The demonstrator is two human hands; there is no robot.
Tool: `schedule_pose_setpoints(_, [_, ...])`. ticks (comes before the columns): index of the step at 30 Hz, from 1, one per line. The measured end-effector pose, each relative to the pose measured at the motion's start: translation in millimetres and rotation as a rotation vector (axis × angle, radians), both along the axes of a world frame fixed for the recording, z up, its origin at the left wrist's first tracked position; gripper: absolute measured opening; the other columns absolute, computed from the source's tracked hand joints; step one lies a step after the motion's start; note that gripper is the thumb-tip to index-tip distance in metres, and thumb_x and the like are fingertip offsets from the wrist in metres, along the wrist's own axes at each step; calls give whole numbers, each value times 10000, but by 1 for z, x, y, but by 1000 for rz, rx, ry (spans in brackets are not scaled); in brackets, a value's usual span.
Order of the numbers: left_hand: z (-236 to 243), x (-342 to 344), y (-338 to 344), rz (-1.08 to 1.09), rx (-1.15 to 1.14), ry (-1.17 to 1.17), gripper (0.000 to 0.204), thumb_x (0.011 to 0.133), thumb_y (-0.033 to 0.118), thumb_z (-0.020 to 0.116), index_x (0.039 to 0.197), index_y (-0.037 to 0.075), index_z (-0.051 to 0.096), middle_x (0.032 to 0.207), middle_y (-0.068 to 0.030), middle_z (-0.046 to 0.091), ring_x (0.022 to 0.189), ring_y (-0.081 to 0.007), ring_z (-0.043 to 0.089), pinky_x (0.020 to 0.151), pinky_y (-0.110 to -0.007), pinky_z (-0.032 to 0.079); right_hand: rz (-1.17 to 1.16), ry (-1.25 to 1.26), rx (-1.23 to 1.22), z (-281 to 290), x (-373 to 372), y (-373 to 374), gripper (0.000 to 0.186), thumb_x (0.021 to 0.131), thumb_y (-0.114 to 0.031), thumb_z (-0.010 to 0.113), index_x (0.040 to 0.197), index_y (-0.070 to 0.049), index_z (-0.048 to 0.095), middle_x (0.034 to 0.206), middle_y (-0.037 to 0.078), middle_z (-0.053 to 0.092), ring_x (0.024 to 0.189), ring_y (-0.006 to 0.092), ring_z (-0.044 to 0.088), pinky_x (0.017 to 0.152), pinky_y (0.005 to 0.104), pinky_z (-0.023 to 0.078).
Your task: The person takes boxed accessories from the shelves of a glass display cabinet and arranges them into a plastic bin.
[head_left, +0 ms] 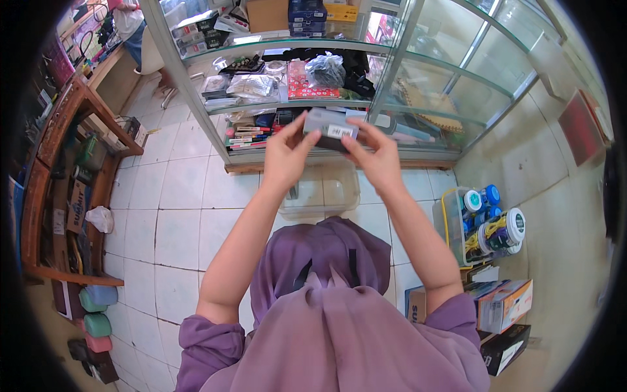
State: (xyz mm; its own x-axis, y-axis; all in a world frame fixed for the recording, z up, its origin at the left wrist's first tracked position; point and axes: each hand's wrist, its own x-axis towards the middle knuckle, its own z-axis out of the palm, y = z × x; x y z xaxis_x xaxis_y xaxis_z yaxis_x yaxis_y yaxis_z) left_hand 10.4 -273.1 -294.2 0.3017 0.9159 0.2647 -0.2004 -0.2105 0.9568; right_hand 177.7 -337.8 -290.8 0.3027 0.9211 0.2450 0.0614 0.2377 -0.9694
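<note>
A small grey box (320, 122) with a white printed label and a darker lower side is held up in front of the glass cabinet. My left hand (287, 149) grips its left end between thumb and fingers. At the opposite end, my right hand (377, 153) pinches the box beside the label. What the box contains does not show. Below my hands, a clear plastic container (312, 208) rests on the tiled floor by the cabinet's foot. Behind the box is the lowest shelf, with several pens and markers (249, 137) at its left.
The glass cabinet (287, 104) spans the front, its shelves bearing boxes and plastic-wrapped goods. A wooden shelf unit (40, 189) lines the left. To my right sit a bin (452, 225) of lidded jars (514, 225) and several cartons (506, 306). Another person (130, 29) is at the far left.
</note>
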Motion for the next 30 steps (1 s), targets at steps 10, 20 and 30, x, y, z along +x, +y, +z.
schedule_pose_setpoints(10, [-167,-19,28,-35,-465,196,615,853,70,704,1372,-81,412,1270,-150,566,1146,-151,550,971,-270,444,137,313,-487,-155,-2,39,425,848,-71,705,1252,-44,575,1090,138,648,890,148,641,674,241,565])
schedule_pose_setpoints(20, [-260,-31,39,-30,-702,264,621,869,39,672,1402,-67,369,1339,-167,522,1187,-172,532,1000,-276,420,165,284,-757,-262,-6,69,447,829,-103,739,1249,-95,585,1079,89,632,965,158,614,749,285,572])
schedule_pose_setpoints(30, [-360,-46,67,144,-449,640,508,773,22,724,1253,-28,564,1041,-214,684,952,-246,684,819,-329,531,162,439,-848,-363,-28,107,359,818,-185,760,1154,-133,645,1034,104,642,873,150,614,656,291,548])
